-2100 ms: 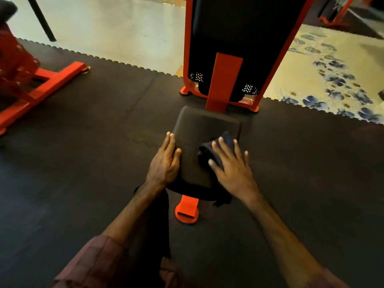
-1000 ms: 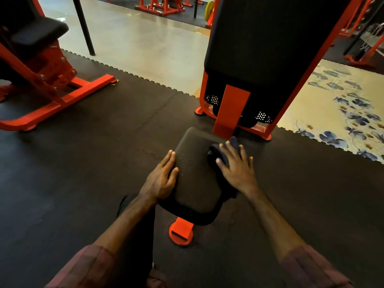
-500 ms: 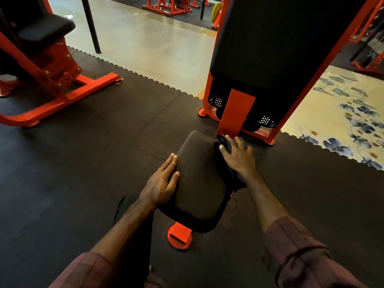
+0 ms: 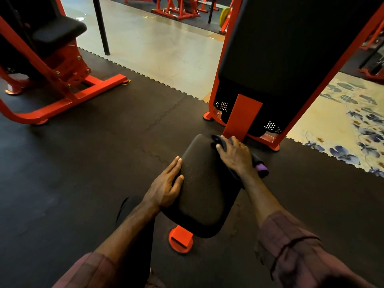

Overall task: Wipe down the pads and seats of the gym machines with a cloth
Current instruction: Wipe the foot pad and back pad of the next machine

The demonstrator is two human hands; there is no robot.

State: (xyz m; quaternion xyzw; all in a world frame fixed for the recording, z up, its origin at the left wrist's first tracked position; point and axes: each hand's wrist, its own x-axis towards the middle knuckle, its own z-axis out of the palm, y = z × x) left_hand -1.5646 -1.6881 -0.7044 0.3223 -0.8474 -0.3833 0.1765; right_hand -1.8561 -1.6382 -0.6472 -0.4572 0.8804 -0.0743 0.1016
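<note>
Floor: I see black rubber matting (image 4: 87,167) meeting pale tile.
Seat: black seat (image 4: 204,190) on a red frame (image 4: 242,116).
Left hand (image 4: 166,189): flat, fingers straight on the seat's left edge.
Right hand (image 4: 235,155): fingers spread, pressing the cloth (image 4: 260,166) on the seat's far right corner.
Hidden: most of the cloth under my palm.
</note>
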